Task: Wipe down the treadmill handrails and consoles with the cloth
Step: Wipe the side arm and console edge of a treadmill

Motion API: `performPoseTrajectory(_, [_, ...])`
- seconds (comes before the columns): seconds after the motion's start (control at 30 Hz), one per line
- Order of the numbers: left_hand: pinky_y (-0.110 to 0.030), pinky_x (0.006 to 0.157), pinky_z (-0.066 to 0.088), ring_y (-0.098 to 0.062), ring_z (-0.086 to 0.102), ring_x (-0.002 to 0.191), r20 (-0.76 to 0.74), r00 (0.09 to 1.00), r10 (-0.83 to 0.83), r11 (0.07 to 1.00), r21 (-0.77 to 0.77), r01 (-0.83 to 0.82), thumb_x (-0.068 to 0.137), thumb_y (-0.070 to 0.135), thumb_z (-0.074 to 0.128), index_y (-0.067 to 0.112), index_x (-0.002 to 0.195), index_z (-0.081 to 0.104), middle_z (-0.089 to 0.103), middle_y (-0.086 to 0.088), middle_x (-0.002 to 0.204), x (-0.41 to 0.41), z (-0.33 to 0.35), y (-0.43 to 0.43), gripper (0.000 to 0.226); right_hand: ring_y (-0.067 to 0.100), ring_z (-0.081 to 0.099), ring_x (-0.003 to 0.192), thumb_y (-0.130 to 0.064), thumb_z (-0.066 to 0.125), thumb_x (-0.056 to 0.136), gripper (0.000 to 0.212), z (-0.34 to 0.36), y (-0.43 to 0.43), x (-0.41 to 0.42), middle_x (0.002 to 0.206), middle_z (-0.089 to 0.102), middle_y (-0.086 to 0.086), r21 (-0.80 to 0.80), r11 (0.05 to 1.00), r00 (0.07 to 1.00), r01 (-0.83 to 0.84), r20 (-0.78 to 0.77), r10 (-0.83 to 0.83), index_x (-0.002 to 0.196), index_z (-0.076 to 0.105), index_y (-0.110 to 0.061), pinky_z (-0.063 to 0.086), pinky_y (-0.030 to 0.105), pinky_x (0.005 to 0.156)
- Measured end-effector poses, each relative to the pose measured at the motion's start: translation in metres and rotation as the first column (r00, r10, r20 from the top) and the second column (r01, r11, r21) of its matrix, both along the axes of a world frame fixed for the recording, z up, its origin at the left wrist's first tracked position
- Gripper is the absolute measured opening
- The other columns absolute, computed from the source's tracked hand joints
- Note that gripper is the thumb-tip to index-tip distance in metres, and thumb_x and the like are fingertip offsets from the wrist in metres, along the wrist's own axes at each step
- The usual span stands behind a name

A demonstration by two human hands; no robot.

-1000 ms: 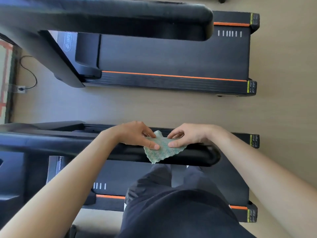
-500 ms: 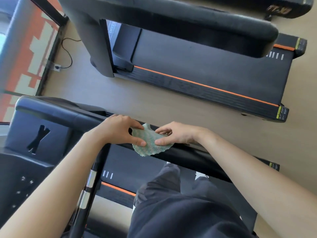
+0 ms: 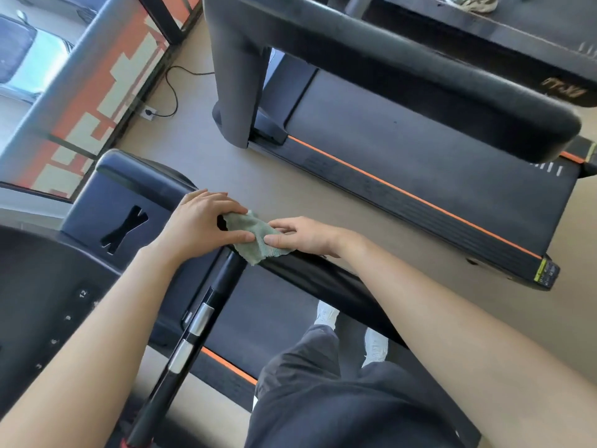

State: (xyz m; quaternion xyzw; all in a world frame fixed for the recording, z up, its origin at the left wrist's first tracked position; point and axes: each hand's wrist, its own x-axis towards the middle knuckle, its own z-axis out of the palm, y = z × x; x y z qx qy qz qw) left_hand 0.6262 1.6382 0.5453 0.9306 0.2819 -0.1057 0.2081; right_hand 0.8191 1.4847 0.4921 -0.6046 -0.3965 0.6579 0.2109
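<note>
A small green cloth (image 3: 256, 239) lies draped over the black side handrail (image 3: 326, 279) of the treadmill I stand on. My left hand (image 3: 202, 223) pinches the cloth's left edge between thumb and fingers, close to where the rail meets the console (image 3: 42, 305). My right hand (image 3: 298, 236) pinches the cloth's right edge and rests on the rail. A front crossbar (image 3: 197, 321) with silver sensor plates runs down from under the cloth.
A second treadmill (image 3: 420, 156) with an orange stripe and a thick handrail (image 3: 420, 79) stands beyond a strip of beige floor. A power cable and socket (image 3: 150, 113) lie by the window at left. My legs and white shoes (image 3: 326, 315) are on the belt below.
Both hands have slid the cloth left along the handrail toward the console. My head has turned left, bringing the console and window into view.
</note>
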Motion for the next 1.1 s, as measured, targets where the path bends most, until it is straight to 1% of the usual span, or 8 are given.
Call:
performPoseTrajectory(0.27, [-0.041,0.097,0.042,-0.019,0.060,0.102,0.262,0.953,0.154,0.975,0.114,-0.189,0.074,0.051,0.085,0.031,0.095,0.079,0.069,0.014,0.100,-0.021,-0.005,-0.033,0.030,0.003,0.053,0.124,-0.038,0.071,0.090,0.063,0.022,-0.020,-0.016,0.135,0.059,-0.016,0.166,0.986,0.977,-0.008,0.213,-0.028,0.148,0.047,-0.030,0.037,0.020,0.107])
performPoseTrajectory(0.37, [-0.043,0.095,0.042,-0.023,0.053,0.100,0.197,0.968,0.152,0.965,0.183,-0.189,0.067,0.049,0.085,0.032,0.113,0.072,0.057,0.010,0.097,-0.015,-0.001,-0.064,0.050,0.008,0.052,0.128,-0.037,0.076,0.083,0.071,0.026,-0.042,-0.012,0.140,0.059,-0.012,0.225,0.974,0.944,-0.021,0.324,-0.054,0.148,0.047,-0.032,0.037,0.021,0.107])
performPoseTrajectory(0.47, [-0.043,0.098,0.039,-0.027,0.045,0.112,0.117,0.983,0.140,0.976,0.154,-0.157,0.062,0.060,0.070,0.036,0.134,0.061,0.054,0.004,0.116,-0.005,0.003,-0.098,0.077,0.007,0.048,0.132,-0.029,0.080,0.081,0.077,0.032,-0.069,-0.007,0.145,0.055,-0.010,0.258,0.965,0.927,-0.042,0.370,-0.059,0.150,0.046,-0.029,0.032,0.015,0.105])
performPoseTrajectory(0.57, [-0.044,0.098,0.038,-0.028,0.044,0.113,0.105,0.986,0.129,0.977,0.158,-0.145,0.066,0.067,0.063,0.038,0.129,0.066,0.054,0.004,0.118,0.008,-0.001,-0.131,0.070,0.008,0.048,0.133,-0.020,0.081,0.078,0.079,0.038,-0.100,0.001,0.146,0.055,-0.009,0.290,0.953,0.903,-0.084,0.428,-0.051,0.149,0.047,-0.026,0.028,0.009,0.102])
performPoseTrajectory(0.67, [-0.042,0.088,0.043,-0.028,0.049,0.101,0.197,0.973,0.123,0.971,0.179,-0.160,0.073,0.051,0.077,0.036,0.113,0.074,0.058,0.004,0.104,0.022,-0.011,-0.161,0.043,0.008,0.053,0.124,-0.013,0.080,0.078,0.071,0.041,-0.137,0.008,0.137,0.062,-0.008,0.331,0.942,0.867,-0.059,0.485,-0.116,0.143,0.054,-0.026,0.026,0.000,0.095])
performPoseTrajectory(0.8, [-0.034,0.074,0.039,-0.027,0.056,0.089,0.349,0.924,0.158,0.956,0.180,-0.231,0.076,0.035,0.074,0.028,0.086,0.076,0.062,0.007,0.091,0.028,-0.017,-0.201,0.012,0.015,0.067,0.102,-0.002,0.070,0.079,0.059,0.040,-0.182,0.017,0.108,0.071,-0.012,0.487,0.869,0.816,0.081,0.468,-0.339,0.132,0.063,-0.027,0.050,0.029,0.098])
performPoseTrajectory(1.0, [-0.025,0.073,0.047,-0.011,0.059,0.082,0.495,0.736,0.462,0.880,-0.152,-0.450,0.074,0.031,0.079,0.021,0.067,0.066,0.070,0.017,0.084,0.015,-0.006,-0.283,0.018,0.013,0.061,0.075,-0.001,0.072,0.079,0.024,0.050,-0.226,0.026,0.086,0.066,-0.009,0.592,0.790,0.793,0.156,0.402,-0.458,0.092,0.068,-0.021,0.054,0.037,0.074])
performPoseTrajectory(1.1, [-0.029,0.062,0.049,-0.006,0.060,0.065,0.396,0.496,0.773,0.634,-0.514,-0.577,0.077,0.019,0.075,0.018,0.062,0.055,0.068,0.013,0.070,0.006,-0.001,-0.317,0.025,0.014,0.059,0.070,-0.006,0.074,0.077,0.018,0.057,-0.237,0.019,0.081,0.065,-0.008,0.596,0.793,0.811,0.128,0.397,-0.429,0.082,0.067,-0.022,0.052,0.036,0.069])
